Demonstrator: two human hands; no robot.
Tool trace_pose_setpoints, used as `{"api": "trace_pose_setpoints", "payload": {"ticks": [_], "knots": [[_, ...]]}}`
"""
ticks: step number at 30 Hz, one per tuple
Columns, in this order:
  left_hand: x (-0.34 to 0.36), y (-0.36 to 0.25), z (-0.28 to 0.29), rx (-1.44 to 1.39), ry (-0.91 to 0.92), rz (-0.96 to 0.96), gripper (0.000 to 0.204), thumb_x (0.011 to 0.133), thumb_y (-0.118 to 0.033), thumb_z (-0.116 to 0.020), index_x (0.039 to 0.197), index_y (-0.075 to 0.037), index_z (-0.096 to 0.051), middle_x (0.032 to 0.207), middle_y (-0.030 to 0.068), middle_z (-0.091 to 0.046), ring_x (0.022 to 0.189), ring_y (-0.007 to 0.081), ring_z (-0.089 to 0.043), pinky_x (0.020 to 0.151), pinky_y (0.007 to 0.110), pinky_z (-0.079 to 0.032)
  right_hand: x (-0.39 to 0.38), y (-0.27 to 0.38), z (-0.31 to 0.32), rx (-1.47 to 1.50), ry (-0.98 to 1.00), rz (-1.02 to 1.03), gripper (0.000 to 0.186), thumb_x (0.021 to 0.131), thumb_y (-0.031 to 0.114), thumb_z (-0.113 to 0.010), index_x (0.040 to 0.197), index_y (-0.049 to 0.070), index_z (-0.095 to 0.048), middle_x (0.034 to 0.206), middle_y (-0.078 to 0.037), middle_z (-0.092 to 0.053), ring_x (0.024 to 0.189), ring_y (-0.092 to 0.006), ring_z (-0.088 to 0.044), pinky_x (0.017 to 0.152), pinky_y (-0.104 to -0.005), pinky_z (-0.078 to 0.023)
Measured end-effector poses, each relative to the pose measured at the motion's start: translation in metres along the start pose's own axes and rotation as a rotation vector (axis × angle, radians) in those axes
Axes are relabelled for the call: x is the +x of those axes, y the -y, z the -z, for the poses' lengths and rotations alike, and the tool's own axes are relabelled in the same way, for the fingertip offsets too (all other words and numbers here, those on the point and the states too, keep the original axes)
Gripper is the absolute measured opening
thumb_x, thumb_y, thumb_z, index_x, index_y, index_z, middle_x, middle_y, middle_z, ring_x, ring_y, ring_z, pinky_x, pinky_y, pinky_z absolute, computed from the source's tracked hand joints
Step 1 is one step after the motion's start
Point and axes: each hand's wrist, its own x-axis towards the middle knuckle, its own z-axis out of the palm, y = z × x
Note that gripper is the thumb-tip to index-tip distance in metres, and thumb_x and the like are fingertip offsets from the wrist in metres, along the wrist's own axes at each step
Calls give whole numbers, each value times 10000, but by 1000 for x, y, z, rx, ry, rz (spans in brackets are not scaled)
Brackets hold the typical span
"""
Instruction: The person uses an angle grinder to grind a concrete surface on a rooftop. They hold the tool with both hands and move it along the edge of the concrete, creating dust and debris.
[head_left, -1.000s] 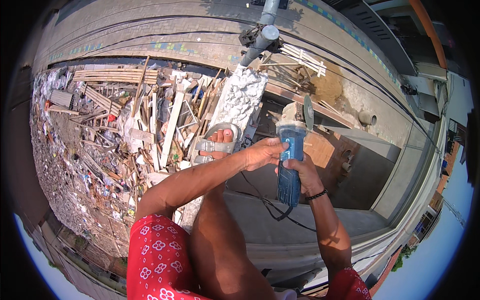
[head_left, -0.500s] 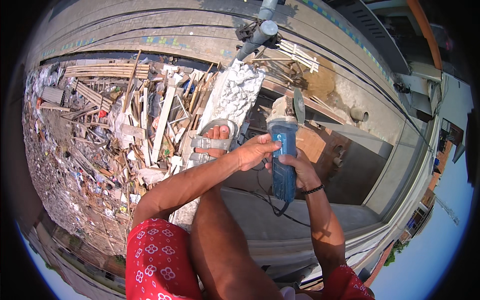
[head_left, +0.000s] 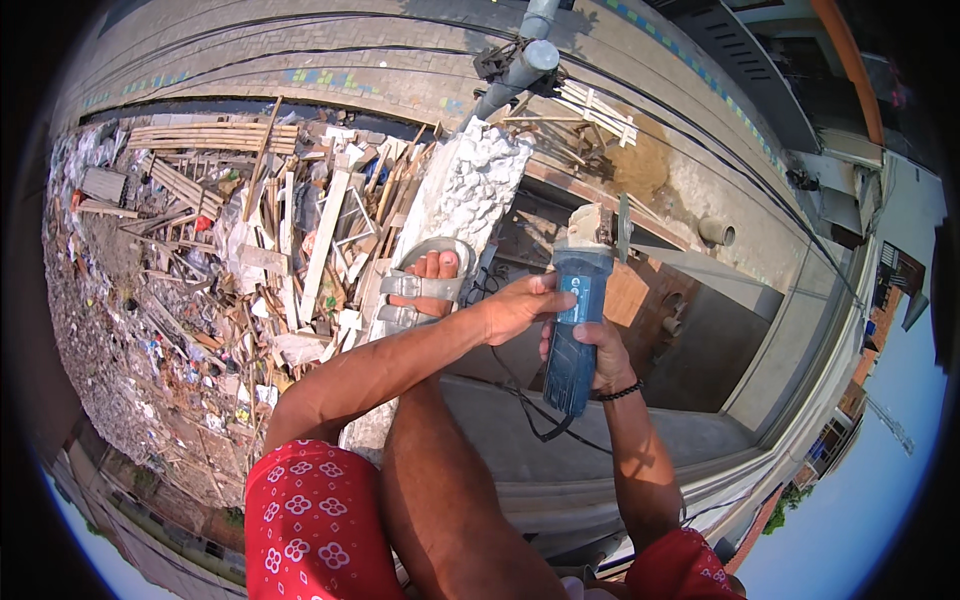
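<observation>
Both my hands are on a blue angle grinder (head_left: 580,290), held upright in front of me with its pale gear head at the top. The thin cutting disc (head_left: 623,228) shows nearly edge-on at the head's right side. My left hand (head_left: 525,308) grips the body from the left, its thumb lying over the blue casing. Lower down, my right hand (head_left: 603,352) wraps the body from the right, thumb across the front. A dark power cord (head_left: 545,425) leaves the grinder's bottom end. The fingers behind the tool are partly hidden.
My sandalled foot (head_left: 425,285) rests on a narrow, rough white wall top (head_left: 475,180). Far below on the left lies rubble with loose planks (head_left: 325,245). A grey pole (head_left: 530,65) with black cables (head_left: 400,52) stands ahead. Right of the wall, the space drops to a lower level.
The grinder has shifted slightly right and down, and its top leans more to the right. Both hands have moved with it, still holding it.
</observation>
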Motion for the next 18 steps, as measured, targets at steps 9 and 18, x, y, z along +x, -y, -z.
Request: {"api": "trace_pose_setpoints", "payload": {"ticks": [9, 18], "knots": [[6, -21, -26, 380, -260, -61, 578, 838, -327, -727, 1231, 44, -523, 1106, 148, -635, 958, 172, -624, 775, 312, -525, 19, -5, -16, -315, -370, 284, 327, 768, 26, -671, 1081, 0, -580, 943, -69, -630, 812, -143, -632, 703, -274, -523], [40, -23, -29, 601, -353, 75, 525, 744, -286, -766, 1091, 76, -612, 939, 159, -676, 834, 199, -652, 742, 306, -524, 25, -24, -24, -642, -613, 610, 399, 784, 43, -719, 1136, 1, -535, 1037, -77, -613, 925, -142, -614, 775, -286, -503]]}}
